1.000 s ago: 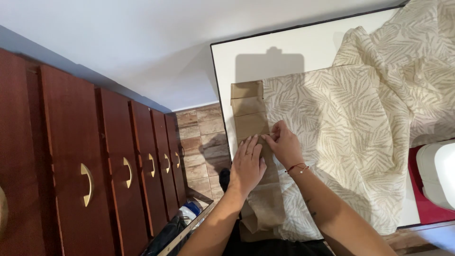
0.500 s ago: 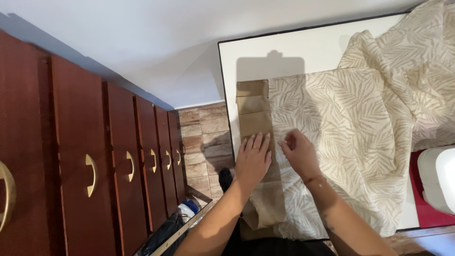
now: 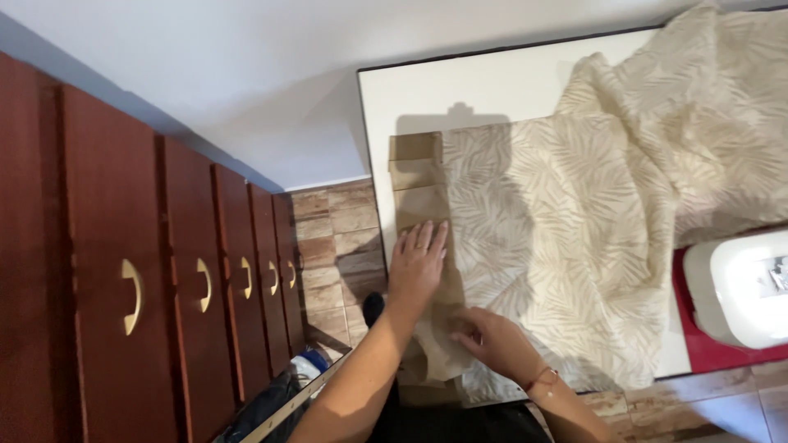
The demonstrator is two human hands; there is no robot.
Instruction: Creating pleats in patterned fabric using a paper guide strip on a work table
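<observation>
A cream fabric with a pale leaf print [image 3: 574,221] lies spread over a white table [image 3: 460,90]. Along its left edge runs a strip of brown paper [image 3: 417,176]. My left hand [image 3: 419,264] lies flat, fingers together, on the paper strip and the fabric edge. My right hand [image 3: 492,340] sits nearer to me at the table's front edge, fingers curled down on the fabric where it meets the paper. Whether it pinches the cloth is not clear.
A white sewing machine [image 3: 739,287] on a red base stands at the right. Dark red cabinet doors [image 3: 189,303] with brass handles line the left side. Tiled floor [image 3: 336,246] shows between cabinets and table, with a dark bag [image 3: 271,402] low down.
My right hand has slid along the fabric edge toward me, from beside the left hand to the table's front edge. The left hand stayed pressed flat on the paper strip.
</observation>
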